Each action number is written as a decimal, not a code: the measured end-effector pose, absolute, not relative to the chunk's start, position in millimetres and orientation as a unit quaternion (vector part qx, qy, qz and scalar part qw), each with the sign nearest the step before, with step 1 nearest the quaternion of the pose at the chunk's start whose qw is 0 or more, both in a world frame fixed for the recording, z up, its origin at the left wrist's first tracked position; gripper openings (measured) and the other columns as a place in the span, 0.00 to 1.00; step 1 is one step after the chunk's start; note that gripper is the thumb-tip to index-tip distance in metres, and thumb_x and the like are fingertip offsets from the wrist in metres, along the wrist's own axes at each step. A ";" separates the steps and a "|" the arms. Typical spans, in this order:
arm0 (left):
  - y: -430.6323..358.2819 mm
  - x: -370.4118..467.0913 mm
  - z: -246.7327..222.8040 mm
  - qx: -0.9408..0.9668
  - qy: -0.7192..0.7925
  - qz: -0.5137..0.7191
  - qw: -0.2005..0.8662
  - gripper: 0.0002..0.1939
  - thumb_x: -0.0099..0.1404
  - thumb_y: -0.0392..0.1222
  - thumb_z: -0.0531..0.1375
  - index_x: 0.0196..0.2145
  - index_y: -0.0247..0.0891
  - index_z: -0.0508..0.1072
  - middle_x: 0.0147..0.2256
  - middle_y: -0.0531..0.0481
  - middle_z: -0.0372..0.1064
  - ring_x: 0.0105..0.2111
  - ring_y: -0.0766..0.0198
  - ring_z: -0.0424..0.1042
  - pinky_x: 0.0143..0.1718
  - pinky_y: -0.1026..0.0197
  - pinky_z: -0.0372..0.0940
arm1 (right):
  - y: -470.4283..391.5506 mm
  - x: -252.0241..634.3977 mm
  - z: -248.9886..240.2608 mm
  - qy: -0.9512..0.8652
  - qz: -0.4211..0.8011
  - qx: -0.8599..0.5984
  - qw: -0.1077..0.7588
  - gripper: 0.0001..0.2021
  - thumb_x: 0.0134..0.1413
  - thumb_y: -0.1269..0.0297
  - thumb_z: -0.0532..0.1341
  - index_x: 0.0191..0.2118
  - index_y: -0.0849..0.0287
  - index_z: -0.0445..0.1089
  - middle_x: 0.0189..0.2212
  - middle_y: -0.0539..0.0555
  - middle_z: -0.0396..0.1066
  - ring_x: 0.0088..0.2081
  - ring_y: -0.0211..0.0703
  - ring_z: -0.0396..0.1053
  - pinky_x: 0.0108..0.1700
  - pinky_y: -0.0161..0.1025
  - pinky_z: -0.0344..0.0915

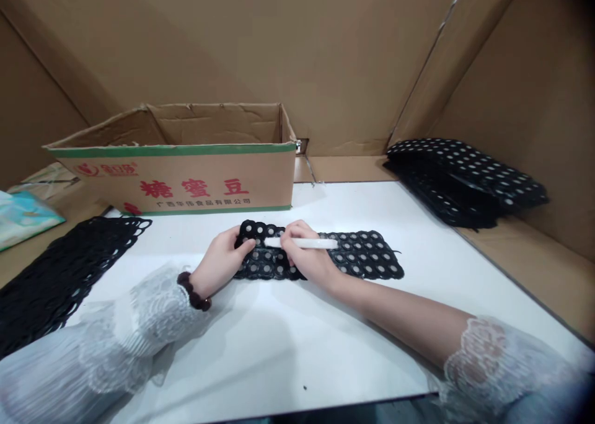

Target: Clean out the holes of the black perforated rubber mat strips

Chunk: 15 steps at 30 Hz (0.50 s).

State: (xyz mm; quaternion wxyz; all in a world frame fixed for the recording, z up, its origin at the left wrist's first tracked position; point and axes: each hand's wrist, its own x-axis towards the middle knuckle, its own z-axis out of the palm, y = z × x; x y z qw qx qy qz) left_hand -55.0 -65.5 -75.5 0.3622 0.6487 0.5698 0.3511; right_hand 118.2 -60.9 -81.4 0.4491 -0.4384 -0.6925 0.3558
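Note:
A black lace strip [367, 256] with rows of pale round dots lies flat across the middle of the white tabletop. My left hand [223, 256] grips its left end, thumb on top and the fingers mostly hidden at the edge. Over the strip, my right hand [304, 250] is closed around a white pen-like stick [320, 243], held nearly level and pointing left. Its tip is close to the dots near my left thumb; whether it touches them I cannot tell. A loose thread sticks out at the strip's right end.
Behind the strip stands an open cardboard box [186, 182] with red lettering. Black openwork lace [60, 275] lies at the left, near a teal plastic packet [28, 216]. Dotted black pieces [465, 176] are piled at the back right. Cardboard walls [325, 52] enclose the table [260, 362].

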 end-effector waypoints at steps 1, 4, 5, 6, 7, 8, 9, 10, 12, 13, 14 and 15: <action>-66.0 -54.7 -75.1 0.636 0.563 0.358 0.387 0.10 0.56 0.43 0.54 0.34 0.34 0.66 0.33 0.48 0.69 0.32 0.61 0.66 0.31 0.62 0.61 | -61.2 118.3 -80.9 -0.700 0.367 -0.430 0.437 0.10 0.48 0.68 0.52 0.19 0.60 0.59 0.30 0.50 0.59 0.32 0.36 0.60 0.38 0.38 0.60; -70.7 -53.7 -72.6 0.578 0.540 0.363 0.493 0.11 0.56 0.45 0.55 0.34 0.34 0.65 0.30 0.49 0.67 0.29 0.63 0.66 0.28 0.63 0.62 | -61.2 117.7 -80.5 -0.708 0.385 -0.433 0.404 0.11 0.46 0.70 0.53 0.17 0.61 0.58 0.29 0.50 0.59 0.31 0.35 0.60 0.35 0.36 0.60; -72.7 -53.7 -71.8 0.557 0.536 0.354 0.526 0.12 0.57 0.46 0.55 0.33 0.34 0.65 0.28 0.50 0.66 0.27 0.64 0.66 0.25 0.64 0.61 | -61.0 117.5 -80.5 -0.706 0.386 -0.438 0.401 0.11 0.46 0.70 0.53 0.16 0.61 0.58 0.28 0.50 0.59 0.31 0.34 0.60 0.34 0.36 0.60; -74.7 -53.9 -71.2 0.541 0.534 0.342 0.553 0.12 0.57 0.47 0.55 0.32 0.34 0.65 0.26 0.50 0.65 0.25 0.65 0.65 0.23 0.65 0.60 | -60.7 117.4 -80.5 -0.704 0.387 -0.442 0.399 0.11 0.45 0.71 0.53 0.16 0.61 0.57 0.28 0.50 0.59 0.30 0.34 0.60 0.33 0.35 0.60; -76.5 -54.3 -70.8 0.531 0.533 0.331 0.570 0.13 0.57 0.48 0.55 0.30 0.33 0.65 0.24 0.51 0.64 0.22 0.67 0.63 0.20 0.66 0.59 | -60.4 117.4 -80.5 -0.703 0.388 -0.443 0.398 0.11 0.45 0.71 0.52 0.16 0.61 0.57 0.28 0.50 0.59 0.31 0.34 0.59 0.33 0.35 0.59; -77.8 -54.8 -70.6 0.527 0.533 0.319 0.579 0.13 0.56 0.48 0.55 0.28 0.33 0.65 0.23 0.51 0.62 0.20 0.68 0.62 0.18 0.66 0.58 | -60.1 117.6 -80.6 -0.703 0.390 -0.442 0.398 0.11 0.45 0.71 0.52 0.16 0.61 0.57 0.28 0.50 0.59 0.31 0.34 0.59 0.32 0.34 0.59; -78.6 -55.4 -70.4 0.530 0.534 0.309 0.582 0.12 0.56 0.47 0.55 0.27 0.33 0.64 0.22 0.52 0.61 0.19 0.68 0.61 0.17 0.66 0.58 | -59.9 117.7 -80.6 -0.702 0.392 -0.441 0.397 0.11 0.45 0.71 0.52 0.16 0.61 0.57 0.28 0.50 0.59 0.30 0.34 0.59 0.32 0.34 0.59; -79.1 -55.9 -70.2 0.535 0.534 0.301 0.582 0.12 0.56 0.46 0.56 0.27 0.33 0.64 0.21 0.52 0.61 0.19 0.68 0.61 0.17 0.66 0.58 | -59.8 117.9 -80.6 -0.702 0.394 -0.441 0.398 0.11 0.45 0.71 0.52 0.16 0.61 0.57 0.28 0.50 0.59 0.30 0.34 0.59 0.32 0.34 0.59; -79.4 -56.4 -69.1 0.544 0.542 0.283 0.574 0.09 0.56 0.43 0.55 0.27 0.33 0.63 0.21 0.52 0.62 0.19 0.68 0.62 0.17 0.65 0.59 | -59.8 118.0 -80.8 -0.701 0.395 -0.440 0.398 0.11 0.45 0.71 0.52 0.15 0.61 0.57 0.28 0.50 0.59 0.30 0.34 0.60 0.32 0.34 0.59; -79.6 -56.1 -68.3 0.549 0.549 0.274 0.568 0.09 0.56 0.43 0.55 0.28 0.33 0.63 0.21 0.52 0.62 0.19 0.67 0.63 0.18 0.65 0.60 | -59.9 117.9 -81.0 -0.702 0.393 -0.441 0.398 0.11 0.45 0.71 0.52 0.15 0.61 0.57 0.28 0.50 0.59 0.30 0.34 0.60 0.33 0.35 0.59; -79.9 -55.6 -67.3 0.556 0.556 0.270 0.555 0.08 0.56 0.42 0.54 0.28 0.34 0.63 0.22 0.52 0.62 0.19 0.67 0.63 0.18 0.65 0.60 | -59.9 117.6 -81.4 -0.704 0.390 -0.440 0.398 0.11 0.45 0.72 0.52 0.15 0.61 0.57 0.28 0.50 0.59 0.30 0.34 0.60 0.34 0.35 0.59; -80.6 -54.7 -66.4 0.566 0.564 0.270 0.537 0.07 0.56 0.41 0.54 0.29 0.34 0.63 0.22 0.53 0.62 0.19 0.67 0.64 0.17 0.65 0.60 | -59.9 117.3 -81.9 -0.707 0.387 -0.439 0.397 0.11 0.45 0.72 0.52 0.15 0.61 0.57 0.28 0.50 0.59 0.30 0.34 0.60 0.35 0.35 0.58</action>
